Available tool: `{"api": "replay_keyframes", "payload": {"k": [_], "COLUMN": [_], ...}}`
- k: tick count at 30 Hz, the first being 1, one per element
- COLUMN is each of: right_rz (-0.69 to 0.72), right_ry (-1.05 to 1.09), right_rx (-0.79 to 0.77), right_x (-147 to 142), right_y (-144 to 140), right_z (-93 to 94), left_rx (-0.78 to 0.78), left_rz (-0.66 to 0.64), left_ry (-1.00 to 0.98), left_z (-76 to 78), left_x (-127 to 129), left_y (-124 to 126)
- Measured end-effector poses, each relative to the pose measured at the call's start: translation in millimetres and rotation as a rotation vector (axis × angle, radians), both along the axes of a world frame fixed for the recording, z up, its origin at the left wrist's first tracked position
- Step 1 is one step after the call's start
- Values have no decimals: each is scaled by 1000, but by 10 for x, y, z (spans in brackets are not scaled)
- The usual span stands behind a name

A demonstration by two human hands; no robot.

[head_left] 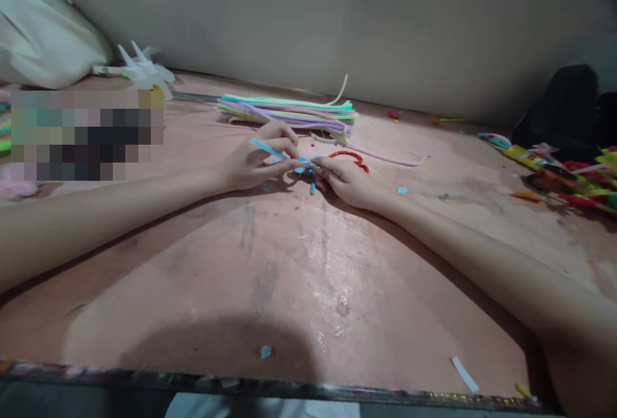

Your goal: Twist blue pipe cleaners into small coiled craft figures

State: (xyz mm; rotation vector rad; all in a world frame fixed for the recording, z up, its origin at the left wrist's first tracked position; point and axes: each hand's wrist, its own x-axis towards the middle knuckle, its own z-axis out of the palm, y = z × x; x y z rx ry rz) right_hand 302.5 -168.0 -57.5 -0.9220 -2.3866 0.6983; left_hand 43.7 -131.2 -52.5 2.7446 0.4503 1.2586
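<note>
1. A scuffed pinkish worktop meets a plain grey wall.
2. One stack of pastel strips lies by the wall; one white bag sits far left.
3. The left hand and right hand, fingers closed, both pinch one blue strip mid-worktop.
4. One red loop lies just behind the right hand.
</note>
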Motion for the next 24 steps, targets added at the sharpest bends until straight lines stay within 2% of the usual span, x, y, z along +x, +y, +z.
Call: {"api": "replay_keyframes", "payload": {"k": [4, 6, 8, 13, 18, 22, 24], "right_rz": [-6, -8, -26, -74, -6, 24, 15], "right_ry": [-33, -48, -66, -103, -38, -22, -35], "right_rx": [-12, -4, 20, 44, 44, 68, 78], "right_x": [-14, -25, -42, -72, -49, -53, -65], "right_y": [4, 13, 23, 5, -21, -32, -45], "right_z": [1, 0, -1, -3, -4, -4, -11], "left_rx": [-200, -341, -418, -391, -322, -358, -305], "left_rz": [-63, -56, -25, -22, -15, 22, 54], "left_ry": [-121, -137, -143, -172, -187, -108, -64], "left_z": [-30, -40, -44, -29, 0, -1, -9], "left_x": [43, 57, 63, 41, 41, 61, 57], "left_y": [29, 14, -4, 24, 73, 7, -37]}}
